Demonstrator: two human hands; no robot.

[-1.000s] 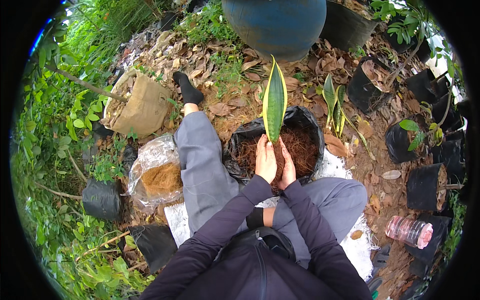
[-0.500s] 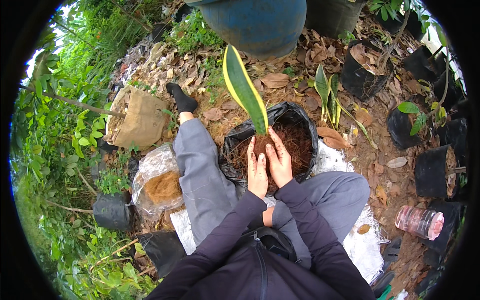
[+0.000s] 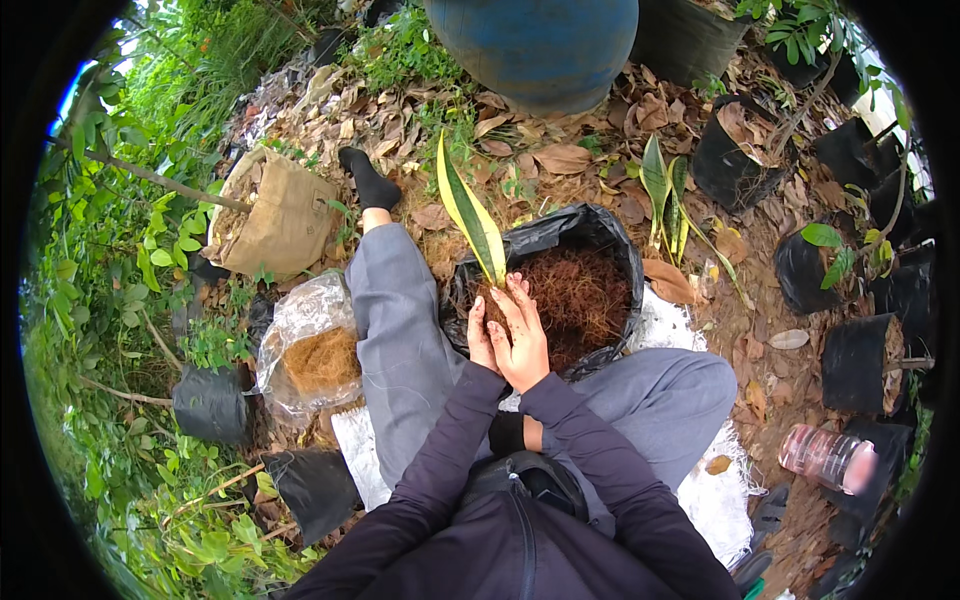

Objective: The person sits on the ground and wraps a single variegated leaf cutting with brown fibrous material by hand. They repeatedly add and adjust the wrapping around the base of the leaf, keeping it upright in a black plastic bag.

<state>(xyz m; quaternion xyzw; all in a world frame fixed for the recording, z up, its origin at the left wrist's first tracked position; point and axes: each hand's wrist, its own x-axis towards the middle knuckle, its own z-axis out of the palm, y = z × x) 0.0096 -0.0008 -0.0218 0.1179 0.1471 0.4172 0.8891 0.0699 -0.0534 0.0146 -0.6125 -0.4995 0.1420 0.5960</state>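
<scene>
A snake plant leaf, green with yellow edges, stands tilted to the left, its base wrapped in a clump of brown coir. My left hand and my right hand are cupped together around that clump, which they mostly hide. Both are closed on it, the right hand nearer the leaf's base. Just behind and to the right is an open black plastic bag holding loose reddish-brown coir fibre. The hands are over its left side.
To the left are a clear plastic bag with tan fibre and a tan grow bag. More snake plant leaves lie at right. A blue drum stands ahead; black planter bags and a pink bottle are at far right.
Both hands have moved slightly left with the leaf and its coir clump, and come closer together. The leaf has turned and leans more left, uncovering the fibre in the black bag.
</scene>
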